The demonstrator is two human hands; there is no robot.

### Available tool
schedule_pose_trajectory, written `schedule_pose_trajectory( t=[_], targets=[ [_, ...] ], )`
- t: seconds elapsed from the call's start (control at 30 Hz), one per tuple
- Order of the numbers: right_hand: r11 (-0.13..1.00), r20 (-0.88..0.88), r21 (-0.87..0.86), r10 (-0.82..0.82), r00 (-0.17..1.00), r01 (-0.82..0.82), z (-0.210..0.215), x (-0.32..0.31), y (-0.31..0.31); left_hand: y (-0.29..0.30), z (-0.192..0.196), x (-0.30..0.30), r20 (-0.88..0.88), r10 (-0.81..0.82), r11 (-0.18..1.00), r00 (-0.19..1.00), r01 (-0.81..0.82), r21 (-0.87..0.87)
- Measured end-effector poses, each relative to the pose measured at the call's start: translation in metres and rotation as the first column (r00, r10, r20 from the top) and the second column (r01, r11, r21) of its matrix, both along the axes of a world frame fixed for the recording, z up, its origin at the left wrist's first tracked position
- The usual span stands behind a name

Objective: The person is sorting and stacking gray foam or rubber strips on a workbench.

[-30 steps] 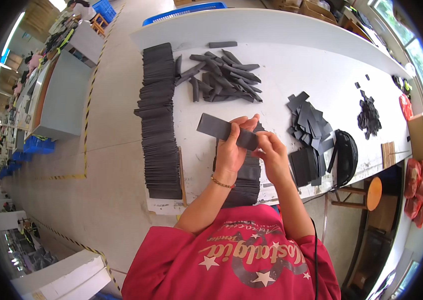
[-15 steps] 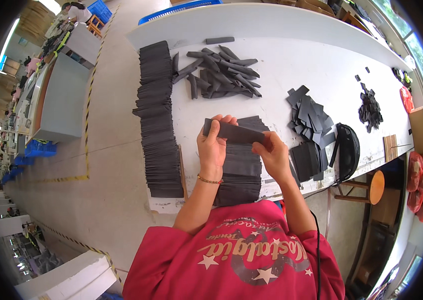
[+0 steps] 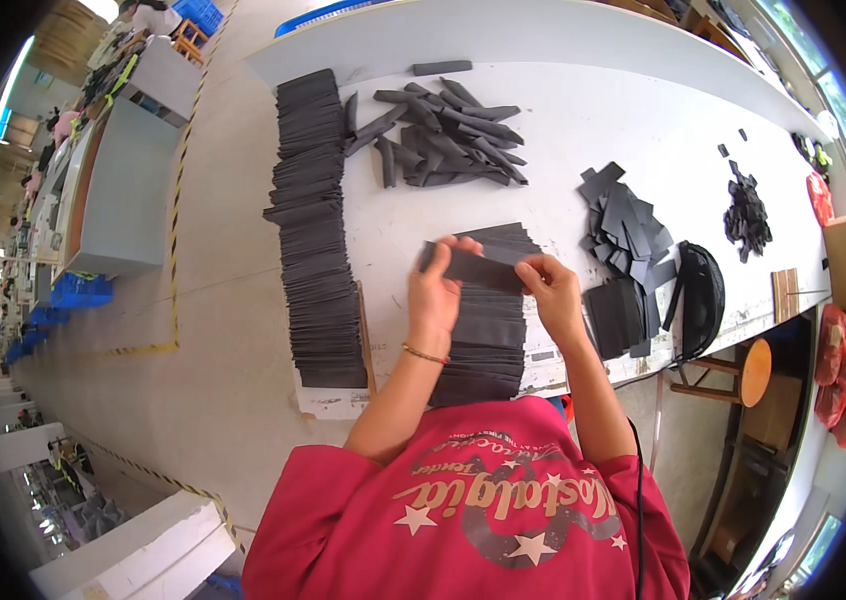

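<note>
With left hand [image 3: 439, 285] and right hand [image 3: 553, 285], pinching opposite ends of a flat charcoal strip [image 3: 488, 268], holding it over a charcoal stack [image 3: 488, 335]; probably handling light, pliable, slightly springy, best gripping near both ends.

The strip, a flat, dark grey rectangle [image 3: 488, 272], hides part of the fingers of the left hand [image 3: 433, 302]; the right hand [image 3: 555, 290] covers its three-o'clock end. Beneath, the long row of stacked dark grey strips [image 3: 483, 335] is partly covered, its six-o'clock end meeting the red short-sleeved shirt [image 3: 463, 500], cut off below. The picture's upper edge crops a blue plastic basket [image 3: 318, 16] at eleven o'clock. Towards half past two, small black pieces [image 3: 746, 218] are too tiny to identify.
</note>
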State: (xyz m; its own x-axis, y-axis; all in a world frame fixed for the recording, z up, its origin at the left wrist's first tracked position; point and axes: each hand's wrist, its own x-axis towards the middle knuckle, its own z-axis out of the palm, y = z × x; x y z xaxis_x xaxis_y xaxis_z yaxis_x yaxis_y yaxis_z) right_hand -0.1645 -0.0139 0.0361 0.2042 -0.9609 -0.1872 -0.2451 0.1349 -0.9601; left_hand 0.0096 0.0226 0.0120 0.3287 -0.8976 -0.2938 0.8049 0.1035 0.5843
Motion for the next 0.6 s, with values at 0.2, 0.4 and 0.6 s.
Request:
schedule_pose_trajectory(
  t=[0.2,0.4,0.6],
  targets=[
    [0.997,-0.162,-0.06,-0.063,0.985,0.054,-0.069,-0.032,0.019,0.012,-0.08,0.034,-0.211,0.21,0.975,0.955,-0.188,0.119],
    [0.993,-0.171,0.092,-0.051,0.984,0.068,-0.083,-0.048,-0.02,-0.064,-0.097,0.124,0.436,0.26,0.9,0.861,-0.38,0.213],
    [0.999,-0.226,0.019,-0.043,0.973,0.048,-0.121,-0.04,-0.052,-0.159,-0.155,0.19,0.742,0.117,0.9,0.66,-0.386,0.202]
  ],
)
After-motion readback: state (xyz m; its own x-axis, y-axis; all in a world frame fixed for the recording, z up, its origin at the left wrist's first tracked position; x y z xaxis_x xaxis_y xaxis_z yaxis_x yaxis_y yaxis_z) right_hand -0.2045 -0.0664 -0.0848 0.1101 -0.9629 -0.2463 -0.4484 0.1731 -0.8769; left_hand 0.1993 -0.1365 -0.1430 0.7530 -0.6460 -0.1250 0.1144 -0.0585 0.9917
